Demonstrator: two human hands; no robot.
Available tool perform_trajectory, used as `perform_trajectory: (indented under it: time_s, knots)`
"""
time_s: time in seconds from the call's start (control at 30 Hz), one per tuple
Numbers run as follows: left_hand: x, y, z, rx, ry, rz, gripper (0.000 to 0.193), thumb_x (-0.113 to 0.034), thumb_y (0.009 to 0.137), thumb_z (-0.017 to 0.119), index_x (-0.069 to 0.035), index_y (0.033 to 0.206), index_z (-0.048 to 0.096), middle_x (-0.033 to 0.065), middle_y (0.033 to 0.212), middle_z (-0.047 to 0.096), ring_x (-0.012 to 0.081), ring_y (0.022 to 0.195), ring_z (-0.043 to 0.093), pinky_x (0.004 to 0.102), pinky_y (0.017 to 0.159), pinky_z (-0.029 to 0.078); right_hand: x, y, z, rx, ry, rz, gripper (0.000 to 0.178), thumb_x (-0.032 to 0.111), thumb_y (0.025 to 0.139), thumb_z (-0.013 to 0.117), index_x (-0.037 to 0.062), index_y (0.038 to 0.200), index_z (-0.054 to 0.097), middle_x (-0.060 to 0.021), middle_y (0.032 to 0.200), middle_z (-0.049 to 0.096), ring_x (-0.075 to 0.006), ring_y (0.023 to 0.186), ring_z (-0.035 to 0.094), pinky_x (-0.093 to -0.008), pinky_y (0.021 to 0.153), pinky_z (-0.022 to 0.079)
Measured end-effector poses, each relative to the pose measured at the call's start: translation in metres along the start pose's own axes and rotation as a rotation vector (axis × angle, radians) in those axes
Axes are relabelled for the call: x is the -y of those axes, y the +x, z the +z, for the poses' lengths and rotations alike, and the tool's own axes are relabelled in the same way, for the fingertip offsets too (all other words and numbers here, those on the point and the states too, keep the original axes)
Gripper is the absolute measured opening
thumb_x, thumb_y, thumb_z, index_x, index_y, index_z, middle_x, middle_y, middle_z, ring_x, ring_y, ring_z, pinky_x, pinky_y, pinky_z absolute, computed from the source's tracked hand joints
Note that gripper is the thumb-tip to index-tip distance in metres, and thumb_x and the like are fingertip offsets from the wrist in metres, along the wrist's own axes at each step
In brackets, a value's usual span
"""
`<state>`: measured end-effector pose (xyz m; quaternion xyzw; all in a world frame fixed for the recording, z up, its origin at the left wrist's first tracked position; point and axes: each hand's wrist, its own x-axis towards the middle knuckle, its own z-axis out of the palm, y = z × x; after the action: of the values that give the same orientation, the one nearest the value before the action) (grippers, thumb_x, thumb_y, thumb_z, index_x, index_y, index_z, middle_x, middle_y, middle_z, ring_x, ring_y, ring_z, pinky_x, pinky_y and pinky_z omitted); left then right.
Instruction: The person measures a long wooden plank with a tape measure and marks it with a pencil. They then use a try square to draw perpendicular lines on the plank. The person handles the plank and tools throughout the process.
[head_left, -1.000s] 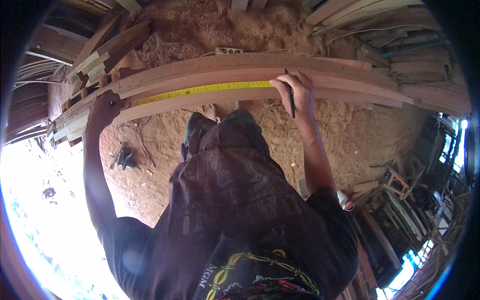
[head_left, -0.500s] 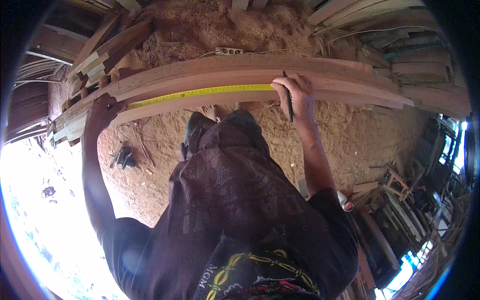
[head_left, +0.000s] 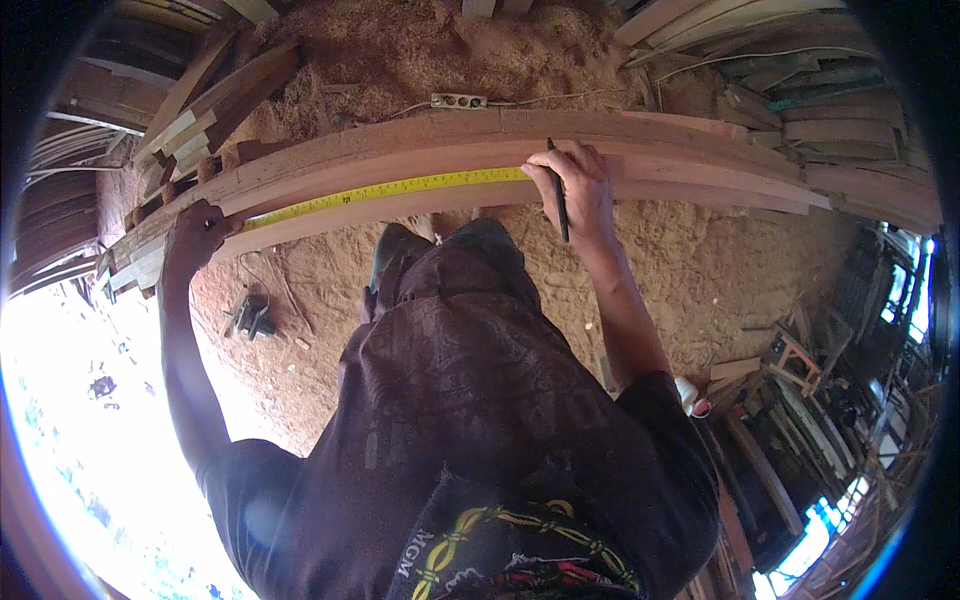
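A yellow tape measure blade [head_left: 390, 189] runs along the long wooden plank [head_left: 400, 165], pulled out straight between my two hands. My left hand [head_left: 196, 236] is closed on the tape's left end, against the plank's edge; its case, if it is there, is hidden. My right hand [head_left: 582, 192] pinches the tape's right end on the wood. That same hand also carries a slim black pencil or pen [head_left: 559, 200], which stands out across the fingers and points down toward me.
More planks lie stacked [head_left: 190, 140] at the far left and far right. A power strip [head_left: 458, 101] with a cable sits on the sawdust beyond the plank. A dark power tool [head_left: 252, 316] lies on the ground at left. Wood scraps [head_left: 790, 430] crowd the right side.
Both hands have shifted a little to the left along the plank, and the stretched tape has moved with them. The pencil or pen is more upright.
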<state>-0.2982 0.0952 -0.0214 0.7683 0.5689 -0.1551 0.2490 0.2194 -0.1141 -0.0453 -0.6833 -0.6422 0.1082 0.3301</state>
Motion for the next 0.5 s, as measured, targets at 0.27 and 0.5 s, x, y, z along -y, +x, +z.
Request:
perform_trajectory:
  time_s: [0.27,0.5]
  knots:
    - [0.0056,0.0019,0.0028,-0.024,0.011,0.057,0.038,-0.038,0.087,0.085,0.0,0.089,0.078,0.0132,0.078,0.064,0.0276,0.07,0.066,0.0448,0.068,0.048,0.0009,0.0014,-0.001,-0.002,-0.012,-0.01,0.009,0.013,0.088,0.082,0.0059,0.09,0.077,-0.0128,0.08,0.065,-0.0346,0.084,0.063,-0.0491,0.077,0.048]
    - [0.0071,0.0029,0.0043,-0.037,0.022,0.092,0.042,-0.04,0.086,0.085,0.001,0.081,0.074,0.0137,0.077,0.062,0.0291,0.07,0.064,0.0449,0.069,0.048,-0.0017,0.0007,-0.0014,0.002,-0.036,-0.035,0.013,0.017,0.091,0.083,0.0062,0.093,0.077,-0.0093,0.083,0.063,-0.0292,0.083,0.062,-0.0452,0.078,0.048]
